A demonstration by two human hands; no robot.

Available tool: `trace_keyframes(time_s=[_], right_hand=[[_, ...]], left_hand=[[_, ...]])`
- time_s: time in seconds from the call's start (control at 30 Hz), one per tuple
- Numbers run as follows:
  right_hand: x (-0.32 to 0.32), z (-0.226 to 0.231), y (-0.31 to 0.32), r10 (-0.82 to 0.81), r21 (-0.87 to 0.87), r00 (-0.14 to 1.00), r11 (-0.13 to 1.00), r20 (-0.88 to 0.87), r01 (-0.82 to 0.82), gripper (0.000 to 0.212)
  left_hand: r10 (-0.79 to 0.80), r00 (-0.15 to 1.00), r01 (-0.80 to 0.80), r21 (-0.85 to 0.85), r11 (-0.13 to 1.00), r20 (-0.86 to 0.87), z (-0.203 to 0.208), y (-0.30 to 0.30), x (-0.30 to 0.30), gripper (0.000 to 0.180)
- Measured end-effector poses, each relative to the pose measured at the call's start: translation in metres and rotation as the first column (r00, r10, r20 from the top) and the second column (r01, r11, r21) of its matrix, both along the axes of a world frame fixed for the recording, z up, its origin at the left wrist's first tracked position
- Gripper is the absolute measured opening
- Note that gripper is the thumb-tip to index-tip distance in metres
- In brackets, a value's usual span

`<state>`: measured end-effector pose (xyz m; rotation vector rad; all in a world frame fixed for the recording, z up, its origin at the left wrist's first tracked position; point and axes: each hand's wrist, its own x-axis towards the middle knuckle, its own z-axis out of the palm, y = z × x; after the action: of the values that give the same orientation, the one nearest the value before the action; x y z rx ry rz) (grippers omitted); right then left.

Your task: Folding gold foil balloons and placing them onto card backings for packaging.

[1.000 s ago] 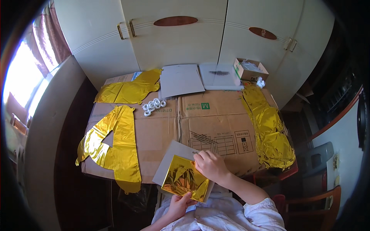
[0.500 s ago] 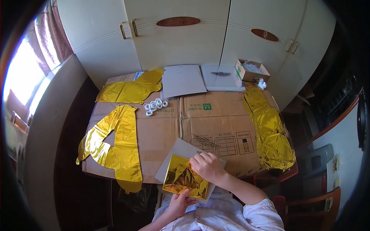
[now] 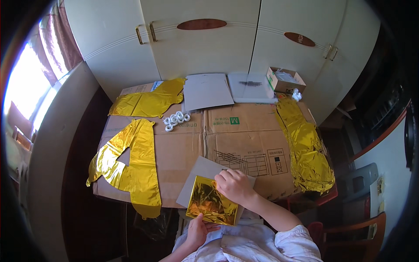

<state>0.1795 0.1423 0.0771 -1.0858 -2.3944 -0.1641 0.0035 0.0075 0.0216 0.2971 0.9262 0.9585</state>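
A folded square of shiny gold foil (image 3: pixel 209 203) lies over a grey card (image 3: pixel 195 174) at the table's near edge, close against my body. My left hand (image 3: pixel 198 230) grips the foil's lower edge, thumb on top and fingers beneath. At the upper right side of the square, my right hand (image 3: pixel 234 185) is closed with bent fingers pressed on the foil's edge; the fingertips are partly hidden. Flat on the left of the table is a gold foil balloon shaped like a letter A (image 3: pixel 144 166). Behind it lies another flat gold foil balloon (image 3: pixel 144 104).
Small white ring-shaped rolls (image 3: pixel 176 118) sit in a cluster near a stack of grey cards (image 3: pixel 207 91). Beside that stack are clear plastic sheets (image 3: pixel 251 89) and an open small carton (image 3: pixel 286 81). More gold foil (image 3: pixel 305 148) runs along the right edge. Flattened cardboard (image 3: pixel 240 131) covers the table.
The foil square has shifted slightly to the right. My left hand has slid a little leftward along its lower edge, while my right hand stays almost in place.
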Motion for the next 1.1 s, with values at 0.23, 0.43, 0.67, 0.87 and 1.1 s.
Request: trace_keyframes(time_s=[0.23, 0.43, 0.67, 0.87, 1.1], right_hand=[[-0.012, -0.009, 0.007, -0.042, 0.017, 0.999, 0.999, 0.026, 0.042, 0.014], [-0.014, -0.008, 0.018, 0.0, 0.042, 0.995, 0.999, 0.098, -0.004, 0.012], [-0.017, -0.002, 0.016, 0.046, 0.12, 0.983, 0.99, 0.18, -0.068, 0.007], [-0.013, -0.007, 0.016, 0.086, 0.127, 0.975, 0.985, 0.204, -0.114, 0.006], [-0.011, -0.006, 0.015, 0.128, 0.094, 0.972, 0.984, 0.198, -0.148, 0.005]], left_hand=[[-0.008, 1.0, 0.008, -0.01, 1.0, 0.0, 0.006, 0.004, 0.002, 0.042], [-0.032, 0.999, 0.032, -0.011, 0.999, -0.031, 0.01, 0.006, 0.004, 0.044], [-0.034, 0.999, 0.033, -0.052, 0.998, -0.014, 0.01, 0.008, 0.002, 0.044], [-0.03, 1.0, 0.03, -0.103, 0.994, 0.005, 0.005, 0.013, 0.003, 0.044], [-0.051, 0.997, 0.047, -0.075, 0.996, -0.054, -0.005, 0.02, 0.005, 0.05]])
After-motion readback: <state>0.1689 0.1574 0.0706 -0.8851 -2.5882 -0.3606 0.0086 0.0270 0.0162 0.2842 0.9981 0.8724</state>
